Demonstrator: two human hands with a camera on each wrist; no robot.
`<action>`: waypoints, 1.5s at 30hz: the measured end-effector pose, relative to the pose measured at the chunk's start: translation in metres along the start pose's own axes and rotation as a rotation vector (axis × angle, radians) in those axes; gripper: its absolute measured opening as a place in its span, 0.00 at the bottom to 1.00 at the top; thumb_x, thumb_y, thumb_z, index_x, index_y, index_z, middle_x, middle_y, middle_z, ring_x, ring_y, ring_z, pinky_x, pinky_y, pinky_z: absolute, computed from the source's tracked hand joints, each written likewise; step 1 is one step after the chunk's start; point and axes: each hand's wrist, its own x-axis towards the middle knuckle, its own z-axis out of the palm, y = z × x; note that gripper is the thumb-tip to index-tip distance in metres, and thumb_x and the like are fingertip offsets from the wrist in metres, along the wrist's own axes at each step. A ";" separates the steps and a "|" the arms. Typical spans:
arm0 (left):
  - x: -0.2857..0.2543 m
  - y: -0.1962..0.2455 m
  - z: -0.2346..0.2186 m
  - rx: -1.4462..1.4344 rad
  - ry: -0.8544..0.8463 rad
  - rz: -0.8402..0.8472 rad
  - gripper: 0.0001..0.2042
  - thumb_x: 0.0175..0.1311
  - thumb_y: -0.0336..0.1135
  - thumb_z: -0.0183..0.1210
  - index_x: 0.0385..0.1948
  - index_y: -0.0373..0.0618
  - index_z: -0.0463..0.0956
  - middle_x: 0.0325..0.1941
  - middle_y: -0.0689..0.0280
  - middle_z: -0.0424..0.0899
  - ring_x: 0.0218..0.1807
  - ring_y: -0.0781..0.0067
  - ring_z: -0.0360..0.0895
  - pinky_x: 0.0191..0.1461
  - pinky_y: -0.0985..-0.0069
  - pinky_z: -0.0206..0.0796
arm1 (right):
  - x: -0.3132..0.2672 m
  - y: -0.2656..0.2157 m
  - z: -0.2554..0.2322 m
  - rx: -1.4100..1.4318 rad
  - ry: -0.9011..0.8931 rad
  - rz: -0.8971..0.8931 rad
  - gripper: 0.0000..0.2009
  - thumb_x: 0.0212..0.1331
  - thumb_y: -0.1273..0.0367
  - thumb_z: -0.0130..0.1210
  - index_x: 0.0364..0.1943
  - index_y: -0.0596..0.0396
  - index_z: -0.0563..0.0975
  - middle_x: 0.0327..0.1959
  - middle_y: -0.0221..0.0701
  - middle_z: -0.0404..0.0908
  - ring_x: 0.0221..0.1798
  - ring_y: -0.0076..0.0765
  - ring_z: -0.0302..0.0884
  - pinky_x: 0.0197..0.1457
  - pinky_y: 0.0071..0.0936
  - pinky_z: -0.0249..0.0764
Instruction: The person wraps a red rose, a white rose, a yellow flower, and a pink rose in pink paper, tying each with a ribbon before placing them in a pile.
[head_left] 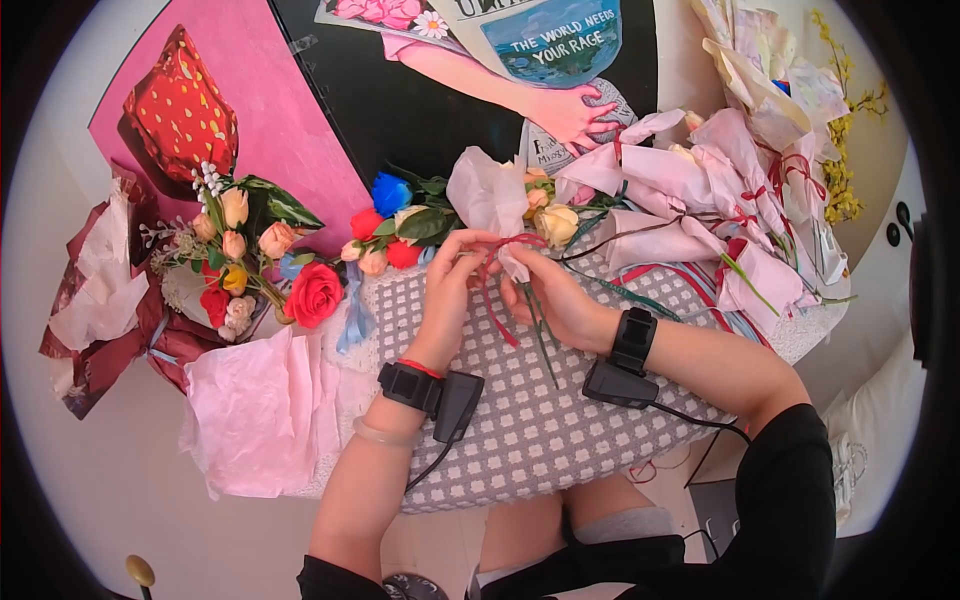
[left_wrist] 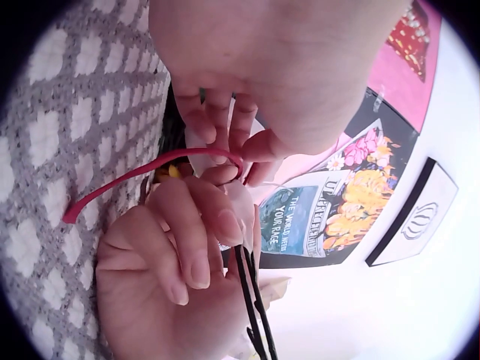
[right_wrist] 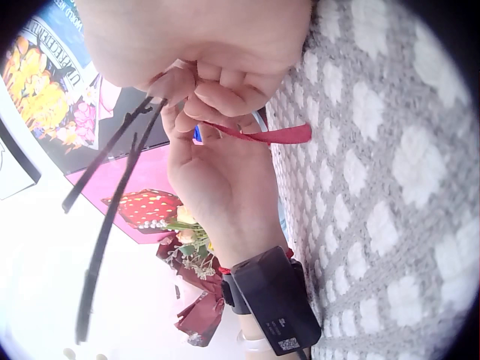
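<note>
A small bouquet wrapped in pale paper (head_left: 487,190) is held between both hands over the cushioned lap surface, its dark green stems (head_left: 543,345) pointing down toward the person. Around the neck of the paper runs a red ribbon (head_left: 492,305), with one tail hanging loose. My left hand (head_left: 455,285) pinches the ribbon at the neck with thumb and fingertips. On the other side, my right hand (head_left: 562,300) grips the gathered paper just above the stems (right_wrist: 120,210), fingers curled. In the left wrist view the ribbon (left_wrist: 142,169) loops close by both hands' fingertips.
Loose flowers, including a red rose (head_left: 314,294), lie at the left beside folded pink paper (head_left: 255,410). Several pink-wrapped flowers (head_left: 660,240) are piled at the right. A grey checked cloth (head_left: 520,430) covers the front. Painted boards (head_left: 370,110) stand behind.
</note>
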 end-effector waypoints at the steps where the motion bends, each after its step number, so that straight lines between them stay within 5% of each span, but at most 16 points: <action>1: 0.000 0.000 0.000 -0.006 -0.017 -0.001 0.10 0.60 0.27 0.46 0.41 0.44 0.72 0.37 0.72 0.71 0.36 0.84 0.68 0.40 0.85 0.57 | -0.001 -0.002 0.002 0.000 0.000 0.000 0.18 0.63 0.51 0.37 0.38 0.50 0.70 0.18 0.23 0.67 0.17 0.20 0.58 0.21 0.17 0.54; 12: -0.002 0.000 0.005 0.020 -0.093 0.072 0.08 0.61 0.28 0.49 0.41 0.44 0.73 0.34 0.74 0.72 0.35 0.86 0.66 0.39 0.88 0.58 | -0.002 -0.004 0.005 0.023 0.033 -0.027 0.19 0.62 0.49 0.37 0.29 0.50 0.68 0.17 0.23 0.65 0.16 0.20 0.57 0.20 0.16 0.53; 29: 0.001 -0.002 -0.001 0.128 -0.086 0.039 0.09 0.62 0.27 0.50 0.43 0.43 0.71 0.43 0.71 0.74 0.39 0.86 0.72 0.38 0.88 0.63 | -0.001 -0.001 -0.003 0.022 -0.012 -0.043 0.18 0.63 0.51 0.36 0.35 0.49 0.70 0.18 0.22 0.67 0.18 0.17 0.60 0.22 0.16 0.54; 43: 0.000 0.001 -0.001 0.161 -0.028 0.014 0.06 0.62 0.32 0.52 0.39 0.45 0.72 0.32 0.74 0.76 0.30 0.89 0.69 0.31 0.89 0.58 | -0.002 -0.003 0.001 -0.026 -0.025 -0.047 0.18 0.63 0.51 0.37 0.36 0.49 0.70 0.19 0.23 0.69 0.19 0.17 0.62 0.22 0.16 0.56; 45: 0.000 0.000 0.001 0.153 -0.011 0.028 0.06 0.62 0.33 0.52 0.37 0.46 0.72 0.30 0.74 0.76 0.28 0.89 0.69 0.29 0.89 0.58 | -0.002 -0.005 0.011 0.006 0.117 -0.034 0.19 0.63 0.50 0.37 0.35 0.50 0.69 0.18 0.22 0.66 0.16 0.17 0.57 0.20 0.15 0.53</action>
